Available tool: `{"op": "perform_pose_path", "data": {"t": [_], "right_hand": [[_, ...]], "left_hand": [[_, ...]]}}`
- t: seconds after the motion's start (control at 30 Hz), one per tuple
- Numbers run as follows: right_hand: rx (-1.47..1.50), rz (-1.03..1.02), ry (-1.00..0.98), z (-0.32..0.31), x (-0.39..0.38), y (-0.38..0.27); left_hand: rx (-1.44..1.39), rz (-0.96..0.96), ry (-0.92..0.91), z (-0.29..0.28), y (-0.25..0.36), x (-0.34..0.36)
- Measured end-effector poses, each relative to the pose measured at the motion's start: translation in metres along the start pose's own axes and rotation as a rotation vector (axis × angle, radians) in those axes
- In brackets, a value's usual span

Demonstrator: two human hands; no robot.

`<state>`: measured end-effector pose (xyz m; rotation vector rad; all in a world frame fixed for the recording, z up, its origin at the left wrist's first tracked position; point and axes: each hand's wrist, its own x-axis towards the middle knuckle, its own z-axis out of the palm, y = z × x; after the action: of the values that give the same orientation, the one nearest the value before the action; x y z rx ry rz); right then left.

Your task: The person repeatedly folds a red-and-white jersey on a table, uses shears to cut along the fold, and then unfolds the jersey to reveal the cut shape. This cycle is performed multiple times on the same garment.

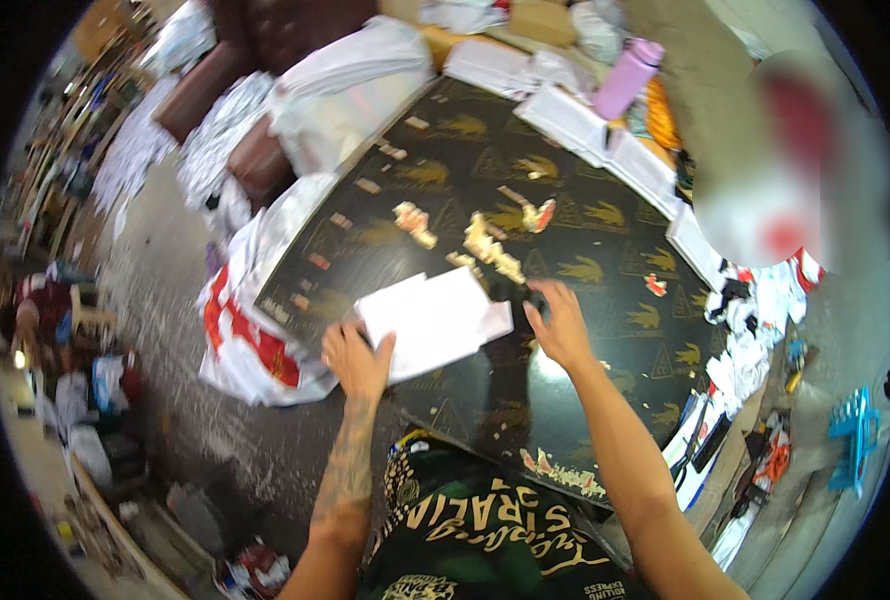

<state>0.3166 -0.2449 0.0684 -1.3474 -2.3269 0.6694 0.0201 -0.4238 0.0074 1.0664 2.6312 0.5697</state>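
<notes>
On a black table with gold markings lies a stack of white paper or card, a small pinkish piece jutting from its right side. My left hand rests at the stack's lower-left corner, fingers loosely spread and touching it. To the right of the stack, my right hand is open over the table, fingers bent slightly, holding nothing visible. Crumpled yellowish-and-red scraps lie beyond both hands, with smaller bits around the tabletop and along the near edge.
Plastic sacks and a brown armchair flank the left and back. White strips and a lilac bottle line the far right edge, with cloth scraps below. A blurred area obscures the upper right. Clutter covers the left floor.
</notes>
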Motion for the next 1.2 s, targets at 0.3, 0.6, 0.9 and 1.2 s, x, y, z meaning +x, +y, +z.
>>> {"op": "perform_pose_path", "data": {"t": [0.3,0.6,0.9,1.2], "right_hand": [[-0.447,0.819,0.074,-0.046,-0.17,0.137],[-0.306,0.765,0.19,-0.056,-0.173,0.137],[-0.215,0.795,0.05,-0.057,-0.178,0.144],[0.002,0.516,0.9,-0.235,-0.064,0.293]], "left_hand": [[-0.827,0.473,-0.37,0.056,0.214,0.012],[-1.42,0.662,-1.181,0.139,0.618,0.011],[-0.357,0.838,-0.397,0.296,0.621,0.048],[0.227,0.837,-0.149,0.217,0.408,-0.017]]}}
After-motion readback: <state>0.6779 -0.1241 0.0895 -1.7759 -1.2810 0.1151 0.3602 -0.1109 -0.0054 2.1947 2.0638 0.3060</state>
